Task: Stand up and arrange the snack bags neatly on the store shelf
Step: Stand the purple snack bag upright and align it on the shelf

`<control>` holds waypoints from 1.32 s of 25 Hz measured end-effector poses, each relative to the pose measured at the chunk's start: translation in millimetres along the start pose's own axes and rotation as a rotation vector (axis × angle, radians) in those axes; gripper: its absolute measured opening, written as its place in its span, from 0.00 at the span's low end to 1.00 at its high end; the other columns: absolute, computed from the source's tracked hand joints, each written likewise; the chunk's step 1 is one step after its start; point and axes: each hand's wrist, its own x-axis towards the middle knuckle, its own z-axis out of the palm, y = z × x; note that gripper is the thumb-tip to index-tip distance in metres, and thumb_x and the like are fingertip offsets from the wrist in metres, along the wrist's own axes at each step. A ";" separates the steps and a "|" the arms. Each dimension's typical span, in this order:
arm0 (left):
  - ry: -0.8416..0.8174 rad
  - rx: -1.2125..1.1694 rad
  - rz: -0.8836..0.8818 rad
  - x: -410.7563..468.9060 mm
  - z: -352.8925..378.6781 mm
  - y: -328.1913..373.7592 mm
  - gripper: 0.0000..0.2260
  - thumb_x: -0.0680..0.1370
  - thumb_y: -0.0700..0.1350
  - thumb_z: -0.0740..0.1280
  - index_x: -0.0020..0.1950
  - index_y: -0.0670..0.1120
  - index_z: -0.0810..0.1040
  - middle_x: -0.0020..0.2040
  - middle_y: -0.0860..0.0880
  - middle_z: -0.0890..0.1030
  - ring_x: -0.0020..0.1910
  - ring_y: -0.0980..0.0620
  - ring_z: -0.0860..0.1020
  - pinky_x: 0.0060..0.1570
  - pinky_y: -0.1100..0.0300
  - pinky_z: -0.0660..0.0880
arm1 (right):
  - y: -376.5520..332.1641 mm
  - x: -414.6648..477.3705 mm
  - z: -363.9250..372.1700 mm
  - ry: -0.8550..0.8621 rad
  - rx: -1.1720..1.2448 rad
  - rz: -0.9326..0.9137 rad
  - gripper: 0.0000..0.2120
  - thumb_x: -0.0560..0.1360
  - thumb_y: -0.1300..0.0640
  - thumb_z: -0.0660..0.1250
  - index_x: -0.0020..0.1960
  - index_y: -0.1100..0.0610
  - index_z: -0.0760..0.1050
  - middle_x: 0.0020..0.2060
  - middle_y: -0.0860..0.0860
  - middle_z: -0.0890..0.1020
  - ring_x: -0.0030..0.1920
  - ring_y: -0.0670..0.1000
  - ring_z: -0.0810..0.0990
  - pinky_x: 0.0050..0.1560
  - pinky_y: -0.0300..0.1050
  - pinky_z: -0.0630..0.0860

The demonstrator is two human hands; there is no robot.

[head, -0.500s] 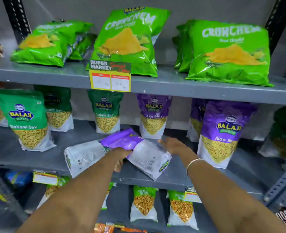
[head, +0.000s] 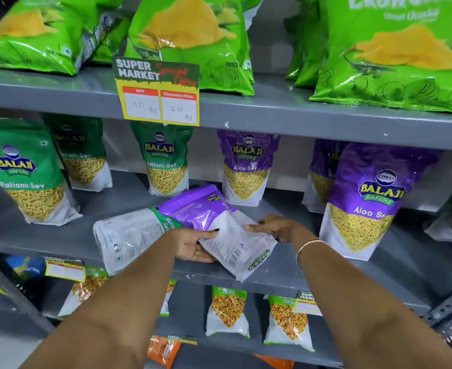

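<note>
Both hands are on the purple bag that's lying flat, back side up, near the front edge of the middle shelf; its white bottom end pokes out over that edge and the purple top points toward the back-left. So the long axis runs diagonally, front-right to back-left — that's the thing the next move hangs on, I'd say; to stand it up the purple end has to swing up and the white end go down onto the shelf.

Left hand has a pinching grip on the bag's left long side, thumb on top, fingers curled under; right hand lies across the right long side with fingers laid flat on it, and whether they hook under I can't tell.

A green bag is also flat just left of it, its top tucked under the purple one — so it probably goes next. Standing purple bags wait at the back and at right, green ones to the left.
</note>
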 end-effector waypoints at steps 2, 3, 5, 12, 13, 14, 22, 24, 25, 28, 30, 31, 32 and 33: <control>-0.028 0.085 -0.006 0.6 -6.6 7.5 0.08 0.76 0.47 0.66 0.47 0.41 0.76 0.42 0.43 0.83 0.46 0.46 0.78 0.41 0.53 0.82 | -3.7 -6.9 -4.0 -0.078 0.005 0.022 0.20 0.66 0.44 0.72 0.47 0.61 0.79 0.31 0.49 0.79 0.26 0.45 0.77 0.27 0.35 0.69; -0.038 0.136 0.001 -0.9 -9.5 13.3 0.08 0.76 0.47 0.66 0.47 0.42 0.76 0.46 0.44 0.81 0.46 0.46 0.78 0.41 0.53 0.81 | -5.6 -8.6 -5.1 -0.114 0.041 0.028 0.22 0.67 0.46 0.73 0.52 0.61 0.78 0.36 0.50 0.80 0.28 0.43 0.79 0.28 0.35 0.72; -0.046 0.219 0.014 -7.1 -12.8 26.2 0.08 0.75 0.46 0.67 0.49 0.43 0.76 0.49 0.44 0.80 0.48 0.47 0.79 0.44 0.51 0.81 | -12.6 -16.5 -5.7 -0.162 0.083 0.034 0.18 0.70 0.53 0.72 0.57 0.58 0.76 0.45 0.51 0.80 0.42 0.45 0.81 0.37 0.41 0.77; 0.070 0.345 0.297 -17.5 -6.6 54.9 0.14 0.72 0.37 0.71 0.58 0.41 0.77 0.64 0.43 0.77 0.66 0.46 0.71 0.57 0.47 0.75 | -26.6 -28.0 -4.9 0.050 0.164 -0.142 0.30 0.63 0.66 0.76 0.63 0.61 0.70 0.56 0.55 0.80 0.54 0.54 0.79 0.42 0.44 0.81; 0.110 0.374 0.364 -14.8 -3.8 58.0 0.19 0.71 0.37 0.72 0.61 0.39 0.75 0.62 0.43 0.77 0.65 0.47 0.72 0.57 0.47 0.75 | -23.5 -23.7 -2.3 0.111 0.189 -0.188 0.33 0.59 0.65 0.77 0.62 0.62 0.70 0.55 0.56 0.80 0.53 0.54 0.79 0.40 0.40 0.81; 0.160 0.407 0.428 -11.9 -0.1 60.2 0.21 0.70 0.36 0.73 0.62 0.39 0.74 0.59 0.43 0.78 0.60 0.47 0.74 0.58 0.46 0.75 | -20.0 -19.2 1.0 0.206 0.193 -0.214 0.38 0.54 0.62 0.79 0.62 0.61 0.70 0.55 0.56 0.80 0.55 0.55 0.79 0.44 0.40 0.81; 0.293 0.561 0.667 7.5 14.7 60.3 0.22 0.68 0.37 0.75 0.61 0.40 0.77 0.54 0.42 0.81 0.50 0.53 0.75 0.36 0.64 0.75 | 9.4 -3.3 20.0 0.532 0.274 -0.196 0.36 0.57 0.64 0.80 0.61 0.62 0.68 0.58 0.58 0.80 0.59 0.58 0.77 0.62 0.58 0.74; 0.182 0.540 0.554 5.3 11.4 61.6 0.21 0.70 0.35 0.72 0.62 0.40 0.75 0.53 0.44 0.79 0.52 0.50 0.75 0.44 0.62 0.77 | 7.0 -4.2 16.7 0.504 0.228 -0.202 0.39 0.57 0.62 0.80 0.63 0.62 0.67 0.59 0.59 0.79 0.61 0.58 0.76 0.63 0.58 0.73; 0.136 0.553 0.480 5.4 8.8 62.4 0.20 0.71 0.33 0.70 0.63 0.39 0.74 0.53 0.42 0.79 0.53 0.49 0.76 0.53 0.58 0.76 | 5.9 -4.7 14.4 0.490 0.214 -0.201 0.40 0.57 0.61 0.80 0.63 0.62 0.66 0.60 0.59 0.78 0.62 0.58 0.76 0.63 0.57 0.73; 0.087 0.612 0.332 5.0 0.9 61.7 0.17 0.72 0.27 0.63 0.58 0.41 0.73 0.46 0.43 0.77 0.43 0.51 0.77 0.57 0.55 0.76 | 7.2 -6.7 11.2 0.489 0.150 -0.113 0.38 0.59 0.58 0.80 0.60 0.65 0.62 0.59 0.60 0.76 0.57 0.58 0.77 0.57 0.53 0.76; 0.048 0.616 0.290 1.4 -1.1 61.6 0.16 0.73 0.26 0.60 0.52 0.45 0.73 0.42 0.48 0.80 0.37 0.56 0.79 0.48 0.60 0.76 | 8.0 -6.6 11.4 0.473 0.178 -0.036 0.35 0.61 0.57 0.79 0.54 0.60 0.56 0.54 0.61 0.73 0.38 0.53 0.77 0.34 0.45 0.76; 0.025 0.622 0.272 -0.7 -0.9 61.2 0.16 0.74 0.27 0.59 0.51 0.47 0.73 0.40 0.51 0.82 0.35 0.58 0.80 0.46 0.61 0.74 | 8.2 -5.0 12.3 0.453 0.260 0.005 0.33 0.63 0.60 0.77 0.51 0.58 0.54 0.52 0.62 0.74 0.30 0.49 0.75 0.26 0.43 0.74; 0.007 0.640 0.260 -2.9 0.8 60.5 0.15 0.76 0.29 0.60 0.54 0.47 0.73 0.41 0.52 0.84 0.35 0.59 0.81 0.47 0.60 0.74 | 8.8 -4.0 12.8 0.423 0.360 0.029 0.30 0.65 0.64 0.75 0.50 0.57 0.54 0.49 0.63 0.75 0.25 0.47 0.74 0.23 0.42 0.73; 0.001 0.655 0.261 -3.1 3.2 59.1 0.15 0.77 0.32 0.61 0.60 0.46 0.71 0.45 0.51 0.84 0.36 0.58 0.81 0.51 0.57 0.74 | 8.6 -6.1 13.0 0.385 0.459 0.040 0.26 0.67 0.67 0.73 0.49 0.57 0.56 0.44 0.62 0.76 0.21 0.46 0.74 0.23 0.42 0.74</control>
